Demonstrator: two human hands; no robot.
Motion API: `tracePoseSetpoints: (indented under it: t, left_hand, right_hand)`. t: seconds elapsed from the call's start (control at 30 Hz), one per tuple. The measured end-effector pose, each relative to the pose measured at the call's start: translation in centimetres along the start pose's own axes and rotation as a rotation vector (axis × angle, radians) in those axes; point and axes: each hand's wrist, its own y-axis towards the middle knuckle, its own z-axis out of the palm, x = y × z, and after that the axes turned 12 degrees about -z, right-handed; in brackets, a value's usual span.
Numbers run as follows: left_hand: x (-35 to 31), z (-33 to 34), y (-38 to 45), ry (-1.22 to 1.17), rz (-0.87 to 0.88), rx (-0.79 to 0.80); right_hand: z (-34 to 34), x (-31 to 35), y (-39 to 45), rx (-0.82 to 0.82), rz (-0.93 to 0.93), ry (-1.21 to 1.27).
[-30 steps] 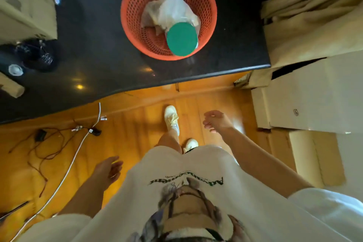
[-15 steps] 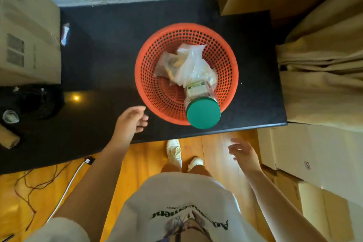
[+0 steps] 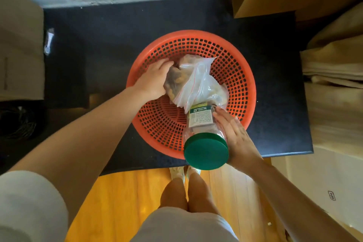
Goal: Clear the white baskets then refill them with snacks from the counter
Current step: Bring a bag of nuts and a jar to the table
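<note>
On the dark speckled worktop [image 3: 98,49] sits a round orange perforated plastic basket [image 3: 231,65]. Your left hand [image 3: 152,80] grips a crinkly clear zip bag of brown snacks [image 3: 194,82] inside it; your right hand's [image 3: 235,137] fingers curl around a clear jar with a smooth green lid [image 3: 206,150], tilted over the near rim.

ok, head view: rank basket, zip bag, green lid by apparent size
1. basket, clearly the largest.
2. zip bag.
3. green lid, smallest as seen. It sits nearest the camera, so it looks bigger than it is; the gap to the bag is unsure, as the left hand covers part of the bag.
</note>
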Motion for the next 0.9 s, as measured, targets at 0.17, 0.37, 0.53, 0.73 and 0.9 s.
tracePoseSetpoints:
  t: [0.17, 0.37, 0.53, 0.73, 0.9]
  left_hand:
    - [0.2, -0.1, 2.3, 0.201, 0.101, 0.119]
    - [-0.8, -1.0, 2.9, 0.336, 0.112, 0.052]
    - [-1.3, -1.6, 2.0, 0.441, 0.156, -0.081]
    - [-0.4, -2.6, -1.4, 0.204, 0.017, -0.167]
    - [-1.3, -4.1, -7.2, -0.448, -0.134, -0.209]
  right_hand:
    - [-0.8, -0.8, 1.1, 0.036, -0.068, 0.018]
    - [-1.4, -0.8, 2.4, 0.15, -0.128, -0.022]
    - [-1.1, -0.5, 2.9, 0.057, -0.237, -0.073]
    - [-2.3, 0.9, 2.1, -0.105, 0.067, 0.475]
    - [-5.4, 3.5, 0.0, -0.428, 0.276, 1.043]
